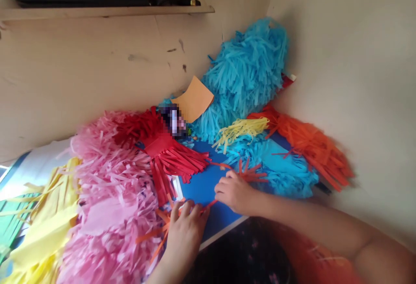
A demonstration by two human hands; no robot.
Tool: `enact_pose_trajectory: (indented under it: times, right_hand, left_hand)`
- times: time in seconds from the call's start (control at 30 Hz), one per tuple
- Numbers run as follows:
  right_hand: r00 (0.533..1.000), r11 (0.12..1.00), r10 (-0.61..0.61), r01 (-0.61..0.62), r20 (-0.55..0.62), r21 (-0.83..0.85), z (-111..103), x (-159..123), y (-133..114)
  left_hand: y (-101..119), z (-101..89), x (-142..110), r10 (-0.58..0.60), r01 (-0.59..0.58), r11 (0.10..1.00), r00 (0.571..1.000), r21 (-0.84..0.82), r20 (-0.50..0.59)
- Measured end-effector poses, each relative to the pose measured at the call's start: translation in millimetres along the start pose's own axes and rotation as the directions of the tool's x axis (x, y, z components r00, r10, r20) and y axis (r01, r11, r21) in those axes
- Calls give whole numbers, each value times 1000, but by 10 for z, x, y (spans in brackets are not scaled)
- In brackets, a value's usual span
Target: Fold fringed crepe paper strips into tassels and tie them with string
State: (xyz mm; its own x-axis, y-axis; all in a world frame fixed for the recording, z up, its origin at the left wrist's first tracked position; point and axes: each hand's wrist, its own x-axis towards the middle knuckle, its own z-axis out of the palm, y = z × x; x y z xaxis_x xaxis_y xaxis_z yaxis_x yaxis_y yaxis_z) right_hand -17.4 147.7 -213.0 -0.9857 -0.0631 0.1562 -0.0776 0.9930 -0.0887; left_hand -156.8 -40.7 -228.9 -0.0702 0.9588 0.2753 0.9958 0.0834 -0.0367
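Note:
Over the front of the blue tabletop (198,188), I hold an orange fringed paper tassel (251,174) between both hands. My left hand (187,222) is closed, fingers bent over one end, where loose orange strips spread to the left. My right hand (235,192) is closed higher up and to the right, near the other fringed end. A thin orange strand runs between my hands. My fingertips hide the exact grip. Just beyond my hands lies red fringed paper (177,156), its strips hanging toward me. Blue fringed paper (276,167) lies beside my right hand.
Pink fringed paper (110,214) is heaped at left, with yellow fringed paper (48,236) beyond it. A tall blue fringe pile (248,69) leans in the wall corner. Orange fringe (308,145) lies along the right wall. An orange-tan sheet (195,97) stands behind a blurred object. A shelf (107,12) juts above.

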Motion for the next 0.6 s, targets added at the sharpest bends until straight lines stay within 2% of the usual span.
enact_pose_trajectory:
  times: [0.07, 0.13, 0.27, 0.33, 0.37, 0.43, 0.47, 0.5, 0.53, 0.6]
  right_hand:
    - [989, 987, -131, 123, -71, -107, 70, -1, -38]
    - [968, 963, -219, 193, -127, -187, 139, 45, -41]
    - [953, 948, -255, 213, -162, -237, 190, 168, -63]
    - [964, 970, -181, 143, -193, -194, 126, 155, -180]
    - [968, 990, -101, 74, -230, -124, 69, 117, -271]
    - [955, 982, 115, -67, -272, 178, -89, -8, -487]
    - [945, 917, 220, -116, -244, 381, -185, -78, -594]
    - [943, 804, 289, -148, -162, 575, -285, -141, -691]
    - [946, 646, 322, -188, -41, 739, -385, -188, -771]
    - [932, 248, 288, -296, 222, 922, -550, -226, -874]
  left_hand:
    - [11, 0, 22, 20, -20, 999, 1000, -29, -21]
    - [12, 4, 67, 26, -28, 998, 999, -55, -31]
    - [39, 40, 153, -16, 12, 998, 998, -66, -57]
    - [61, 17, 133, -40, 22, 994, 985, -107, -166]
    - [77, -23, 98, -43, 8, 990, 968, -140, -247]
    - [126, -178, -14, -19, -71, 977, 910, -201, -414]
    - [158, -290, -81, 5, -123, 969, 877, -216, -480]
    - [192, -420, -145, 30, -168, 961, 853, -220, -520]
    - [224, -559, -200, 49, -197, 958, 829, -209, -558]
    - [265, -827, -265, 99, -238, 952, 837, -195, -538]
